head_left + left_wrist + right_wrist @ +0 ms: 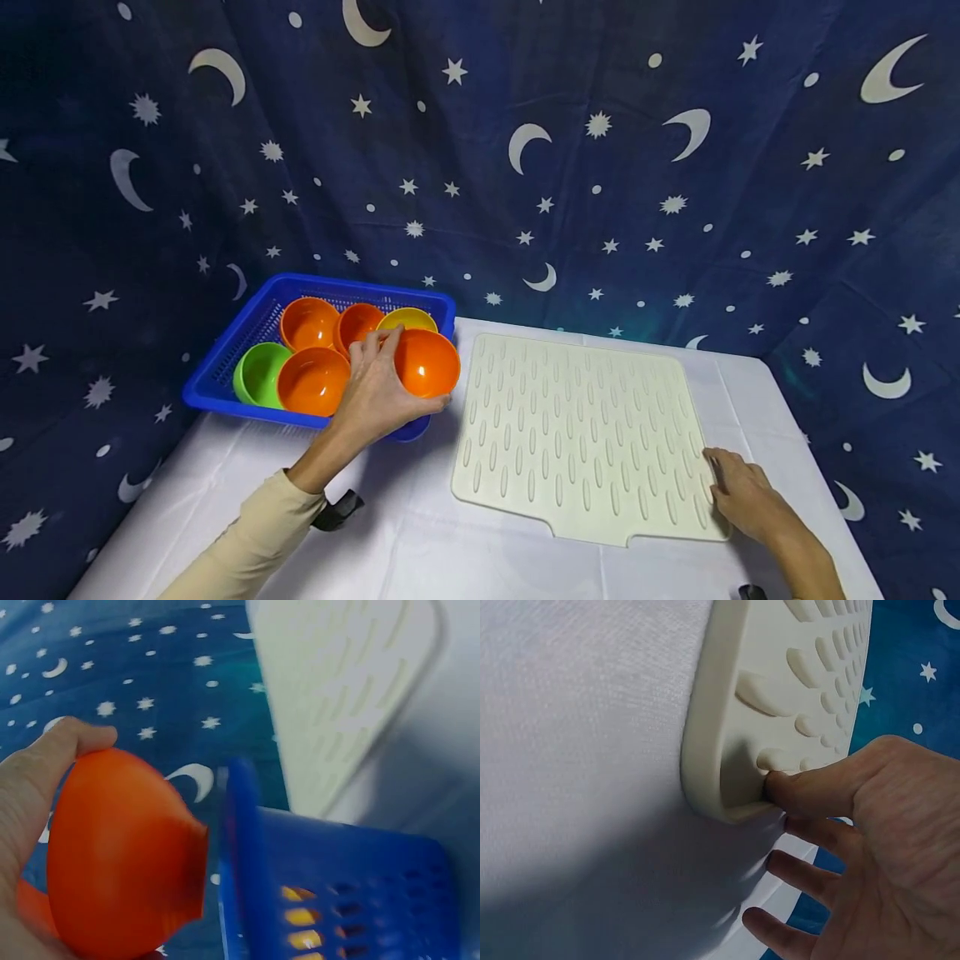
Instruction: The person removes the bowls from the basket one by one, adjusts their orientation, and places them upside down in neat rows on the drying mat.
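My left hand (pixel 386 387) grips an orange bowl (pixel 427 364) by its rim, over the right end of a blue basket (pixel 217 406). The left wrist view shows this bowl (pixel 124 855) tipped on its side, its foot facing the basket wall (pixel 337 870). Inside the basket sit several bowls: orange ones (pixel 313 382), a green one (pixel 261 375) and a yellow one (pixel 408 318). At the right edge of a cream draining board (pixel 577 433), my right hand (pixel 753 496) pinches the raised rim. Its thumb (pixel 795 793) lies over the rim; the other fingers spread outside it.
A white cloth (pixel 420 533) covers the table under the basket and board. Behind and at both sides hangs a dark blue curtain (pixel 480 150) with moons and stars. A black strap piece (pixel 337 510) shows near the left wrist.
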{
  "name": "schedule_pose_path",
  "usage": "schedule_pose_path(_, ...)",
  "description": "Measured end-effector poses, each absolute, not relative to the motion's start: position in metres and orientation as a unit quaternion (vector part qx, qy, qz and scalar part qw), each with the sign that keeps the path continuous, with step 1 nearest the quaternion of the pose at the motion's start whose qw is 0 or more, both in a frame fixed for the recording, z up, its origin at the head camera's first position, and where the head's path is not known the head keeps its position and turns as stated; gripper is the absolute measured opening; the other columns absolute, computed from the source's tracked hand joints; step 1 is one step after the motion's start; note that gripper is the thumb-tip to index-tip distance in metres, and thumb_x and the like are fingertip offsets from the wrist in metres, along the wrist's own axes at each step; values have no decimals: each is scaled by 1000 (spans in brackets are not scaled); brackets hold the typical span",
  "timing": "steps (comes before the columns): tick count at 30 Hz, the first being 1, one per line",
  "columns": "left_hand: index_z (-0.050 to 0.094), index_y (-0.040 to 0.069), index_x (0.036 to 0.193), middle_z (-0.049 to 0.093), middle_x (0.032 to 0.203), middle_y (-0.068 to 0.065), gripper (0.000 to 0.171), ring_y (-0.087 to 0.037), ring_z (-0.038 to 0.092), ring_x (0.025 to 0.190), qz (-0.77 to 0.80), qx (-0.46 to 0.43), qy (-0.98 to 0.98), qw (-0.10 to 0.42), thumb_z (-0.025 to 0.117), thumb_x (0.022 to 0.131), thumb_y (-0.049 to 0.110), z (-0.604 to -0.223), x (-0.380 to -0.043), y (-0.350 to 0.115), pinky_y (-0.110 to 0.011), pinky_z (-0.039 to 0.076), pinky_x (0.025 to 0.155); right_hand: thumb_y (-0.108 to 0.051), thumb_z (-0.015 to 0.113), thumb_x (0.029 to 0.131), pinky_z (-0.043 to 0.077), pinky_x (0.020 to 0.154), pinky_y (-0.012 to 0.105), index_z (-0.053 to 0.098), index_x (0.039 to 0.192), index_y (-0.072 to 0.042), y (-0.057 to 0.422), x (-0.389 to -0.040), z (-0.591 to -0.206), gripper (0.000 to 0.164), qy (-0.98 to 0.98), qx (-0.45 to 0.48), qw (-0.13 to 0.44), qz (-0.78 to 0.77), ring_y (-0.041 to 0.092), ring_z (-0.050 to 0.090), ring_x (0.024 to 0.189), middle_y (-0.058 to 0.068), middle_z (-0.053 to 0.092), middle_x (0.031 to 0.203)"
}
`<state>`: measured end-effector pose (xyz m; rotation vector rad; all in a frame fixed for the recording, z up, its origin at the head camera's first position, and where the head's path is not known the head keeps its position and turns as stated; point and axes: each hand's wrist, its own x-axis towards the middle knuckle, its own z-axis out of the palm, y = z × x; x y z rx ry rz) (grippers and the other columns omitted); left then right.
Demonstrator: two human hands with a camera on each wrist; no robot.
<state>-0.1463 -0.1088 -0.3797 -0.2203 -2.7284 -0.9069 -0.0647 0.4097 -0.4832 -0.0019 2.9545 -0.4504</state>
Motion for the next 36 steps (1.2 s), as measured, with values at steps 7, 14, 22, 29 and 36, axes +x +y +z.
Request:
schedule_pose_path(7, 45, 0, 149, 45, 139, -20, 117, -40, 36, 121, -312, -90, -939, 111, 89, 57, 55, -374, -146, -93, -58, 52, 85, -2, 57, 94, 34, 94, 76, 39, 139, 11, 409, -64, -483, 50, 983, 2, 76, -167, 59, 37, 118, 38, 38, 138)
schedule_pose_path(14, 45, 1, 149, 46, 137, -18, 117, -37, 37, 122, -309, -100, -940, 108, 90, 57, 56, -376, -144, -80, -55, 55, 83, -1, 60, 93, 36, 92, 75, 40, 136, 13, 410, -64, -482, 50, 984, 3, 66, -164, 59, 40, 115, 39, 40, 135)
schedule_pose_path(22, 46, 1, 150, 46, 138, -17, 117, -36, 39, 119, -310, -116, -937, 109, 89, 57, 57, -380, -144, -65, -53, 56, 84, -3, 57, 93, 35, 88, 79, 39, 138, 10, 409, -62, -484, 49, 982, 11, 65, -176, 59, 36, 117, 38, 38, 137)
schedule_pose_path(29, 45, 3, 150, 47, 139, -17, 115, -35, 40, 119, -321, -121, -934, 100, 90, 58, 56, -382, -142, -55, -51, 57, 82, -4, 57, 93, 33, 89, 80, 39, 139, 9, 408, -63, -485, 51, 981, 15, 67, -179, 61, 33, 119, 37, 36, 139)
schedule_pose_path(36, 47, 5, 148, 47, 140, -14, 113, -34, 40, 120, -346, -124, -926, 84, 89, 58, 58, -382, -138, -45, -51, 57, 81, -5, 62, 91, 37, 89, 74, 42, 136, 10, 412, -67, -479, 51, 980, 7, 79, -183, 57, 39, 114, 39, 39, 136)
